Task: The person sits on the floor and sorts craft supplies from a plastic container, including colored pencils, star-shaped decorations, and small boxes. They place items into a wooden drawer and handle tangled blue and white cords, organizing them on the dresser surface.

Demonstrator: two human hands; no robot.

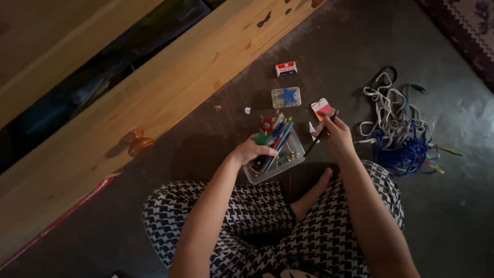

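I sit cross-legged on a dark floor in black-and-white patterned trousers. My left hand rests on a clear plastic box in front of me and grips a bunch of pens and pencils standing in it. Red and green ornaments top some of them. My right hand is raised to the right of the box and pinches a thin dark pen that slants down toward the box. Just beyond this hand lies a small pink and white card.
A clear case with a blue star and a small red and white box lie farther out. A tangle of white and blue cords lies at the right. A wooden drawer front with a round knob runs along the left.
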